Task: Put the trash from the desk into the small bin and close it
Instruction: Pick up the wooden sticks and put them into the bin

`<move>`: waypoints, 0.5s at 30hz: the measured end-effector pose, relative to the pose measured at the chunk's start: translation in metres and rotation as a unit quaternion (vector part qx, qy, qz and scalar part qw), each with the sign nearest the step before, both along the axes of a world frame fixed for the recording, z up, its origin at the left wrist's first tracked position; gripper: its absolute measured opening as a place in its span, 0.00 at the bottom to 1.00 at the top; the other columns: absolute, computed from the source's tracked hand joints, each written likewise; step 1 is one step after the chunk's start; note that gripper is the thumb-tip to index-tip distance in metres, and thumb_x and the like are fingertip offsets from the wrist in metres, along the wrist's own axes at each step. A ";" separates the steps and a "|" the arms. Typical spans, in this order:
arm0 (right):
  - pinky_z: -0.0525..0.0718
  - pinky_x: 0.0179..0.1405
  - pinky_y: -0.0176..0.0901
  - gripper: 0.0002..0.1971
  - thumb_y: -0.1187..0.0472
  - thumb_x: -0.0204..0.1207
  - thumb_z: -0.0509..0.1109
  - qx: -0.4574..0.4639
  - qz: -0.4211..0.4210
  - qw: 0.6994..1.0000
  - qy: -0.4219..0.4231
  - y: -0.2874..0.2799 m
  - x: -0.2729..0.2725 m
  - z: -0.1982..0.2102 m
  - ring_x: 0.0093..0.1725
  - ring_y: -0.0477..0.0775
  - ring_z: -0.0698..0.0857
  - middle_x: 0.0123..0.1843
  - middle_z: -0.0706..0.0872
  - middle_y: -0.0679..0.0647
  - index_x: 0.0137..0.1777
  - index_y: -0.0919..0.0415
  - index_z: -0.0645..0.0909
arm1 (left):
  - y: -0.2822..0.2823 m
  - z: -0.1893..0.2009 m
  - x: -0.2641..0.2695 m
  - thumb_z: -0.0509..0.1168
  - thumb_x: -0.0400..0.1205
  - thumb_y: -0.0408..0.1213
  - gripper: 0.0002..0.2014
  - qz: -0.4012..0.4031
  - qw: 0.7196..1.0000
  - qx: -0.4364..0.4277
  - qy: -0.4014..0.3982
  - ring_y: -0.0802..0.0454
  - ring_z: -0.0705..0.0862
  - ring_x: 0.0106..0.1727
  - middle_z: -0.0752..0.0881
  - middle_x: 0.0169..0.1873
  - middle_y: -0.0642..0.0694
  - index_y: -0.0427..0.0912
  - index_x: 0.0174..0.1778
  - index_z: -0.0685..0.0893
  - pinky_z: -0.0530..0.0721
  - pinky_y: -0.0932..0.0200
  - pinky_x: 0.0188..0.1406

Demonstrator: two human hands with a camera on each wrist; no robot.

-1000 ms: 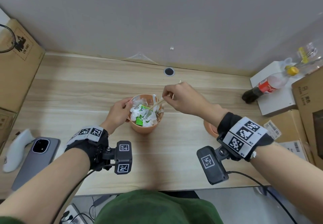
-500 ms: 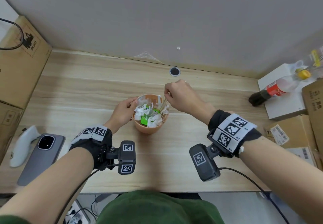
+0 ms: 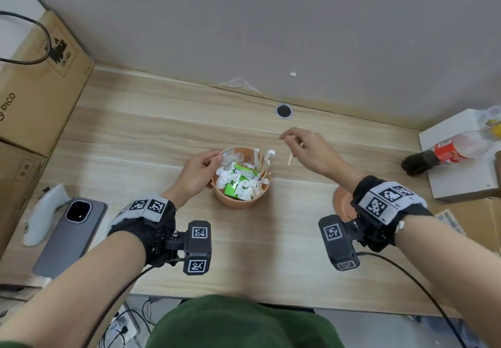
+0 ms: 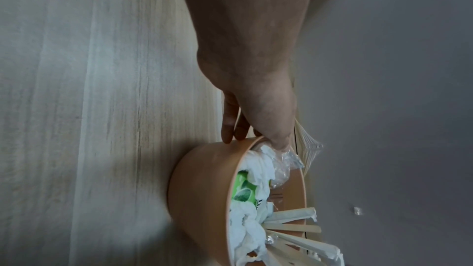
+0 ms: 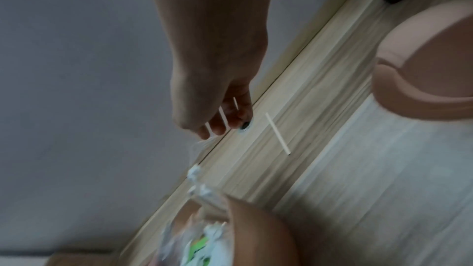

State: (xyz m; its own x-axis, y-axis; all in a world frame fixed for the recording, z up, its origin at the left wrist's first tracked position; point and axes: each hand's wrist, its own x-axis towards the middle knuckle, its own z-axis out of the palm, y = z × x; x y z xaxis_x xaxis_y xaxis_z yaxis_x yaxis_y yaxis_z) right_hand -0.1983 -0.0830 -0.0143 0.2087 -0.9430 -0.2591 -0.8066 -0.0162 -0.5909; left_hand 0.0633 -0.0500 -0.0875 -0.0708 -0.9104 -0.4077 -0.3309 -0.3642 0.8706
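The small orange bin stands mid-desk, full of white tissues, a green wrapper and wooden sticks. My left hand grips its left rim, thumb inside. My right hand hovers to the right of the bin, fingers loosely spread and low over the desk. One thin wooden stick lies free on the desk beside it. A second stick shows through the finger gaps. The orange lid lies under my right wrist.
A phone and a white controller lie at the left, cardboard boxes behind them. A cola bottle rests on a white box at the right. A cable hole sits near the wall.
My right hand has left the bin and moved right and back over the desk. The stick it held now stands in the bin. My left hand has kept its grip.
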 end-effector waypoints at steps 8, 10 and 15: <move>0.76 0.62 0.48 0.17 0.68 0.77 0.59 0.222 -0.036 0.969 0.105 0.002 -0.045 -0.102 0.66 0.65 0.77 0.71 0.76 0.69 0.66 0.69 0.76 | -0.003 0.000 -0.001 0.61 0.87 0.49 0.14 0.016 0.999 0.030 -0.001 0.49 0.88 0.42 0.88 0.41 0.51 0.56 0.65 0.86 0.90 0.46 0.41; 0.73 0.66 0.50 0.19 0.63 0.73 0.57 0.209 -0.026 0.973 0.093 0.002 -0.039 -0.115 0.68 0.66 0.74 0.71 0.74 0.68 0.62 0.65 0.76 | -0.004 0.001 -0.001 0.61 0.86 0.49 0.12 0.019 0.999 0.036 -0.004 0.49 0.89 0.43 0.88 0.41 0.50 0.59 0.61 0.87 0.90 0.46 0.42; 0.74 0.66 0.51 0.15 0.71 0.74 0.57 0.134 0.000 0.988 0.073 -0.008 -0.028 -0.132 0.66 0.65 0.75 0.64 0.75 0.63 0.58 0.69 0.77 | -0.007 0.001 -0.002 0.63 0.85 0.50 0.10 0.026 0.999 0.043 -0.012 0.52 0.87 0.41 0.88 0.40 0.48 0.68 0.46 0.89 0.88 0.50 0.42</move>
State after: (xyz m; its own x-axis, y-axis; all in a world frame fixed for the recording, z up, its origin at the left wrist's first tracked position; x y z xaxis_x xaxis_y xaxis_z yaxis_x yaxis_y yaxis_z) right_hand -0.2264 -0.0913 -0.1465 0.1503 -0.8363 -0.5273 -0.8831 0.1262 -0.4518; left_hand 0.0612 -0.0574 -0.0866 -0.0131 -0.8738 -0.4861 -0.3307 -0.4550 0.8268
